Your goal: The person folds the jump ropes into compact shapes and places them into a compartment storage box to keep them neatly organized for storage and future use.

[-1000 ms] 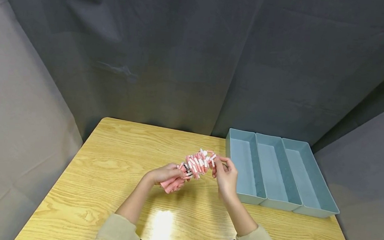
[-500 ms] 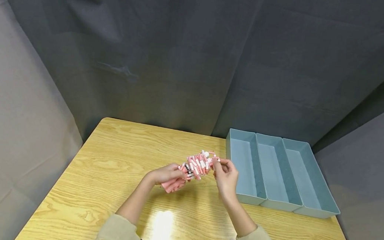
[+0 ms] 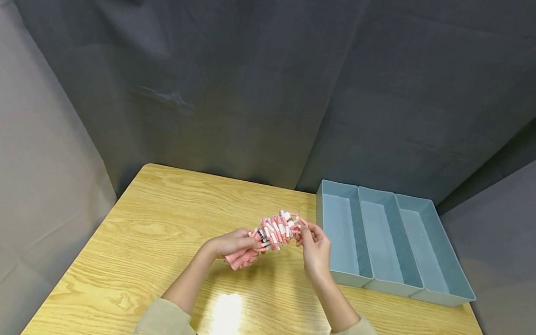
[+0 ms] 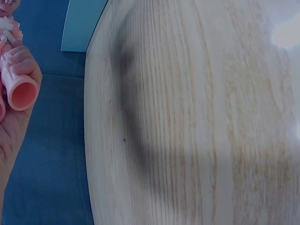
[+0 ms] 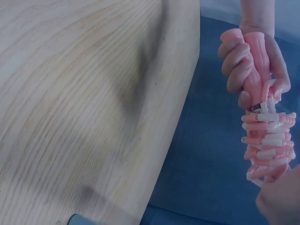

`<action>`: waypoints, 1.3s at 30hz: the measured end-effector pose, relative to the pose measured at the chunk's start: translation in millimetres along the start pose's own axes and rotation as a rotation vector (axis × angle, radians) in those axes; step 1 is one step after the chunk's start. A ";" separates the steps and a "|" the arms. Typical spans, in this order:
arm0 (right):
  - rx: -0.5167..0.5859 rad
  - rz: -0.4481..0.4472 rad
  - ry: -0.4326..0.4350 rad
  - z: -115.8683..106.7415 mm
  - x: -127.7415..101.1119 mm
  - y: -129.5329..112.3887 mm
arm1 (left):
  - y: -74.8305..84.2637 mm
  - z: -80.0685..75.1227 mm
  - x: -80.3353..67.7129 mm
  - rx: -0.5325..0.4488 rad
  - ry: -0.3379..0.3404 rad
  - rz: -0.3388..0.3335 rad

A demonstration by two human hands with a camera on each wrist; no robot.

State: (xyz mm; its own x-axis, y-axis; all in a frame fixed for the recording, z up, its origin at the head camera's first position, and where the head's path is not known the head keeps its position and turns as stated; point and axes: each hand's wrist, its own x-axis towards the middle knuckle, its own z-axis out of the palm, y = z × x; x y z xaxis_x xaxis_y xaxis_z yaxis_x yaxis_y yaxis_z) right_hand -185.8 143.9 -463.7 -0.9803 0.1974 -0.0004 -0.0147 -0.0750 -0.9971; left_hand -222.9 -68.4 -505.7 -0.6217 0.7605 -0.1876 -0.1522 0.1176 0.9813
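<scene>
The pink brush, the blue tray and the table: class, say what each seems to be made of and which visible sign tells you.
Pink brush: probably plastic or rubber; smooth matt hollow handle, stubby white-tipped bristles. Left hand grips it; right hand pinches its tip.
Blue tray: likely moulded plastic; even colour, thin walls.
Table: wood or wood-look laminate; grain lines, glossy glare.
</scene>
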 end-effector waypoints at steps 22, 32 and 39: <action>-0.214 -0.237 -0.090 -1.2 -11.8 -14.5 | 0.9 0.5 -1.0 -0.016 -0.007 -0.038; -0.407 -0.425 -0.019 -3.1 -10.9 2.4 | 2.6 0.0 -0.3 -0.006 -0.013 -0.015; -0.529 -0.716 0.058 -4.8 -6.7 8.6 | 2.7 0.8 -0.7 -0.036 -0.009 -0.029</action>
State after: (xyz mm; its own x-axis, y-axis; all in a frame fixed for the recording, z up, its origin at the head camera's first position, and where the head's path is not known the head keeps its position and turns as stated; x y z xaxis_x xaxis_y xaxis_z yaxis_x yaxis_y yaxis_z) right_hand -178.3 146.6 -472.6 -0.7595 0.0740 0.6462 -0.5129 0.5429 -0.6650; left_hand -222.3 -68.1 -502.9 -0.6097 0.7628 -0.2154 -0.1975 0.1170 0.9733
